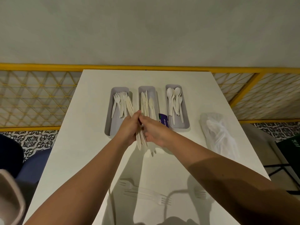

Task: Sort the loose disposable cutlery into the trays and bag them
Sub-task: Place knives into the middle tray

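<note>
Fork tray (112, 127) leftmost on the table (84, 143). Left hand (128, 127) and right hand (154, 132) are together, both gripping one cutlery bundle (140, 142) in front of the knife tray (146, 88). Loose forks (146, 194) at near edge. Spoon tray (180, 125) next, filled plastic bag (217, 132) rightmost.

White tabletop (90, 143) holding three grey trays (180, 125) in a row, a clear plastic bag (217, 132) to their right, and loose forks (146, 194) at the near edge.
</note>
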The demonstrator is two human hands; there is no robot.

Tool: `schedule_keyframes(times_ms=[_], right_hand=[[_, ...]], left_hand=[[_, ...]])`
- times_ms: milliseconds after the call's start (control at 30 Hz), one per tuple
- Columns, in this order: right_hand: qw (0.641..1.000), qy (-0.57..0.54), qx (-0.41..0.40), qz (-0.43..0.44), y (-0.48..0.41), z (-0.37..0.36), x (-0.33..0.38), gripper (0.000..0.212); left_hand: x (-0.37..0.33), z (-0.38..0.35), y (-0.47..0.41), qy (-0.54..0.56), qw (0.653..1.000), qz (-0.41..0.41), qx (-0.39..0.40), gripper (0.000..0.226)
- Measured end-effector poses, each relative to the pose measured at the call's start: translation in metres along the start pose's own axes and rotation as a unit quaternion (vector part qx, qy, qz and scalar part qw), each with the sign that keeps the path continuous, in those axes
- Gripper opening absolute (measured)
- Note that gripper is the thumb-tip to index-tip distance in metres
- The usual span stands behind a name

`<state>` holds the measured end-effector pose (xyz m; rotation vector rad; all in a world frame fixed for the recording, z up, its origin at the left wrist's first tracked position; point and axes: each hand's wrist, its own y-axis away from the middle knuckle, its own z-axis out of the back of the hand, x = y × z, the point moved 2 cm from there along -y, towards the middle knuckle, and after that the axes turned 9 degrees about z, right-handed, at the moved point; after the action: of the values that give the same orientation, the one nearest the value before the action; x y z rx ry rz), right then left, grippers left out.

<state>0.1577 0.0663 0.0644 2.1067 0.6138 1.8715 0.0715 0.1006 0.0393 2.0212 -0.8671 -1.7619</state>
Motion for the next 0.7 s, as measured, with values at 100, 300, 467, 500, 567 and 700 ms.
schedule_keyframes(times_ms=[100, 300, 467, 500, 567, 700], right_hand=[[0.998, 0.050, 0.025, 0.030, -0.004, 0.006, 0.005, 0.033], [0.998, 0.019, 0.039, 0.034, -0.021, 0.026, 0.016, 0.016], [0.997, 0.069, 0.013, 0.026, -0.042, 0.038, 0.026, 0.016], [0.997, 0.074, 0.003, 0.033, -0.046, 0.040, 0.029, 0.016], [0.993, 0.102, -0.028, 0.053, -0.060, 0.046, 0.032, 0.018], [0.946, 0.287, -0.138, 0.064, -0.094, 0.064, 0.033, 0.035]], left_hand=[[-0.007, 0.000, -0.005, -0.090, 0.995, -0.018, -0.030, 0.032], [-0.023, -0.006, -0.030, -0.130, 0.991, -0.022, -0.029, 0.036], [-0.037, -0.012, -0.045, -0.209, 0.977, -0.011, -0.045, 0.052], [-0.041, -0.013, -0.049, -0.223, 0.973, -0.015, -0.055, 0.055], [-0.047, -0.012, -0.056, -0.255, 0.964, -0.034, -0.070, 0.053], [-0.041, -0.008, -0.071, -0.412, 0.901, -0.073, -0.117, 0.038]])
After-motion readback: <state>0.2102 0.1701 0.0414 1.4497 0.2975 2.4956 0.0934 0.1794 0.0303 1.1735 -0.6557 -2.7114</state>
